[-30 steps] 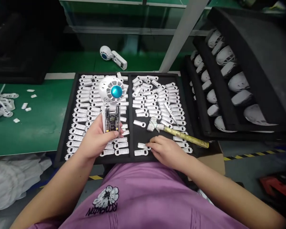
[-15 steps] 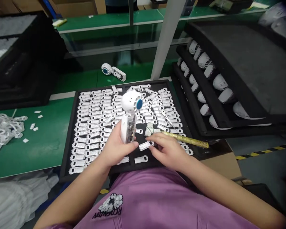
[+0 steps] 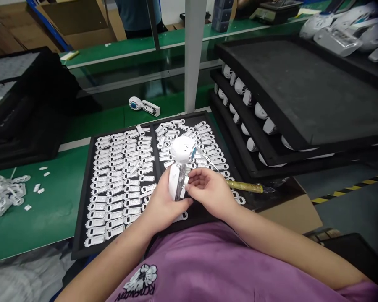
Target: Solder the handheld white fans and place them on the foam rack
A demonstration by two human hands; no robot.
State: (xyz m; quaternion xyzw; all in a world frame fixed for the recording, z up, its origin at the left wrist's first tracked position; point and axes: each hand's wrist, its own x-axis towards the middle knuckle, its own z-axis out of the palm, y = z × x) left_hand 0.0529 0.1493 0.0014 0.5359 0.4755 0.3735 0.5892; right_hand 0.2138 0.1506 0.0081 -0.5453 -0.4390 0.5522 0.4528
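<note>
My left hand [image 3: 164, 203] is closed around the handle of a white handheld fan [image 3: 183, 149], held upright with its round head on top. The handle's open side faces right. My right hand [image 3: 211, 191] pinches a small white cover piece [image 3: 185, 186] against that side; the fingers partly hide it, so I cannot tell whether it is seated. Below both hands lies a black foam tray [image 3: 82, 205] with rows of similar white cover pieces [image 3: 116, 193]. A yellow-handled tool [image 3: 245, 186] lies just beyond my right hand, near a thin pale dotted strip [image 3: 209, 159].
Another fan [image 3: 144, 106] with an open handle lies behind the tray. Stacked black trays [image 3: 271, 84] holding fans stand at the right, past a grey post [image 3: 193, 58]. Loose translucent parts [image 3: 4, 195] are piled on the green bench [image 3: 47, 222] at the left.
My right hand has lifted a white cover piece from the tray and brought it left to the fan. The fan has come lower and turned, its blue hub now facing right. The view has shifted.
</note>
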